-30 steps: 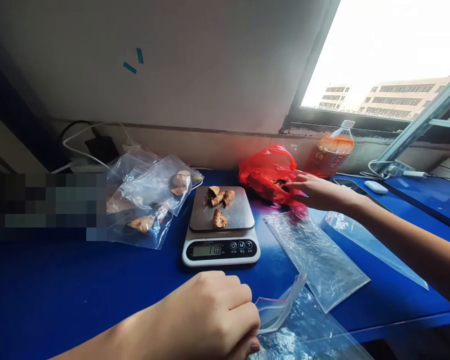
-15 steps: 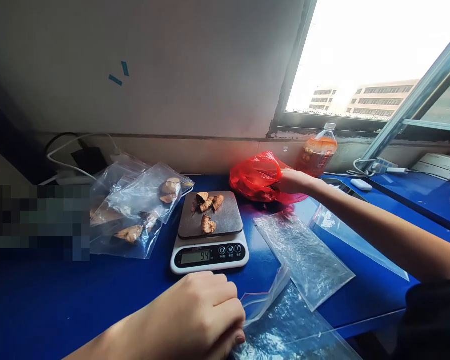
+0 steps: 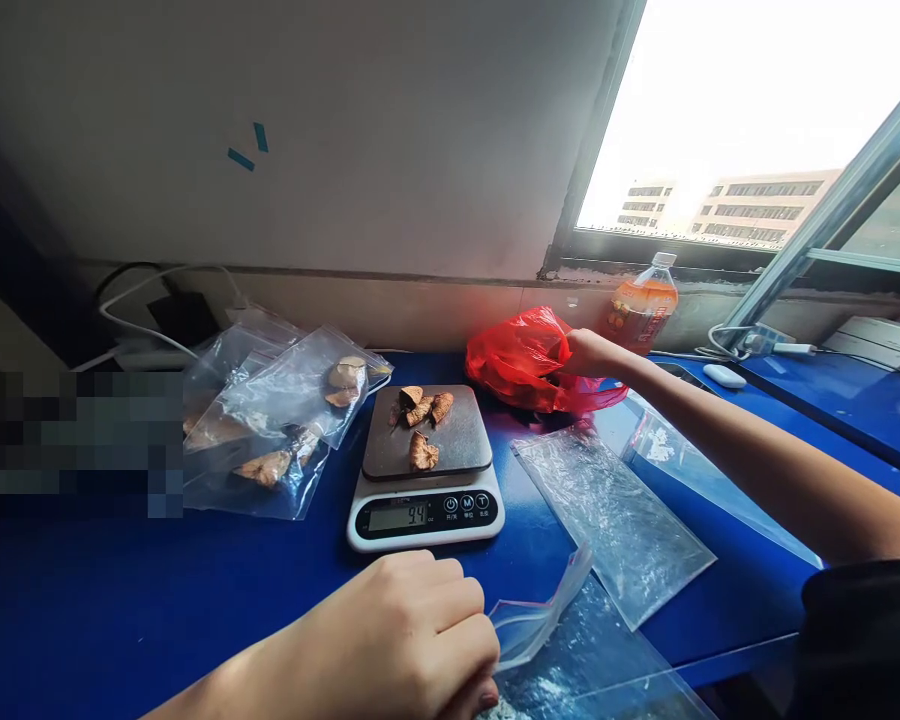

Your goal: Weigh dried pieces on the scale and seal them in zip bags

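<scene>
Right hand (image 3: 586,352) is buried in the red bag (image 3: 525,362), grip hidden, can't tell. Left hand (image 3: 412,635) pinches a zip bag (image 3: 529,625). Yanking could bump the scale (image 3: 425,468) and scatter slices (image 3: 422,452).

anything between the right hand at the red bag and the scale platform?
Nothing visible. The right hand is at the red bag, right beside the scale; only bare blue table lies between. The empty zip bags lie nearer the camera.
</scene>
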`<state>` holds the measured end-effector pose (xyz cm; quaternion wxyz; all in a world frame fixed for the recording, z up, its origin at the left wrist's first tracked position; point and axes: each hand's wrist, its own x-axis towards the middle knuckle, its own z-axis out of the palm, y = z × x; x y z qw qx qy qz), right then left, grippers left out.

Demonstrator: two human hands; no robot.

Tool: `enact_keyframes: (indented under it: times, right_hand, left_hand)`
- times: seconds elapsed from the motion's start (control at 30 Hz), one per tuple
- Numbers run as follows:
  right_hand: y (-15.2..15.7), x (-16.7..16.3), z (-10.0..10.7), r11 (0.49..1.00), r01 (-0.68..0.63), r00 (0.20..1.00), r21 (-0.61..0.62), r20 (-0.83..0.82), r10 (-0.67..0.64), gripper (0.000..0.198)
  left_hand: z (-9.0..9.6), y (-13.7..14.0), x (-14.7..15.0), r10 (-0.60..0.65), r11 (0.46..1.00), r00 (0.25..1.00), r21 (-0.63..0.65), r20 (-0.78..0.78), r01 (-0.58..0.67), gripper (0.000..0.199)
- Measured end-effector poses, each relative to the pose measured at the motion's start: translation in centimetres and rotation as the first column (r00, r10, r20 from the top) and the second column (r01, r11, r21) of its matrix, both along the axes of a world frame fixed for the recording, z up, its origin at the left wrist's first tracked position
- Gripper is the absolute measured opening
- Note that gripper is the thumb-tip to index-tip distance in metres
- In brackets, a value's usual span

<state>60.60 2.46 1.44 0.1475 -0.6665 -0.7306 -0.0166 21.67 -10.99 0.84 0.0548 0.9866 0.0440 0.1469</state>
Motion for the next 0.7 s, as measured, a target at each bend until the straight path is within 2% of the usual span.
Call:
enact_keyframes:
  times: [0.17, 0.3, 0.43, 0.53, 0.67, 0.7]
  right_hand:
    - [-2.0, 0.0, -0.8, 0.996, 0.009, 0.999, 0.087, -0.044, -0.005, 0.039]
    - [-3.7, 0.3, -1.7, 0.993, -0.061, 0.998, 0.101, 0.027, 0.059, 0.027]
    - [-4.9, 0.8, -2.0, 0.99, -0.138, 0.982, 0.01, 0.134, 0.135, 0.021]
    - [-5.2, 0.6, -1.7, 0.994, -0.113, 0.974, -0.01, 0.197, 0.112, 0.024]
    - [-5.4, 0.0, -1.3, 0.999, -0.051, 0.956, -0.009, 0.289, 0.051, 0.012]
    - [-5.5, -0.1, -1.2, 0.999, -0.034, 0.951, -0.006, 0.308, 0.034, 0.014]
  left_hand:
    - [0.1, -0.2, -0.3, 0.017, 1.0, 1.0, -0.004, 0.006, -0.017, 0.018]
    - [0.1, -0.2, -0.4, 0.003, 1.0, 1.0, -0.023, 0.008, -0.003, 0.018]
    - [0.2, -0.1, -0.2, 0.027, 0.999, 1.0, -0.026, -0.005, -0.027, 0.017]
    - [0.1, 0.0, 0.0, 0.02, 0.999, 1.0, -0.024, -0.017, -0.021, 0.016]
    - [-0.2, 0.1, -0.1, 0.011, 1.0, 1.0, -0.015, -0.008, -0.011, 0.016]
    - [-0.2, 0.1, -0.2, 0.017, 1.0, 1.0, -0.012, -0.003, -0.017, 0.016]
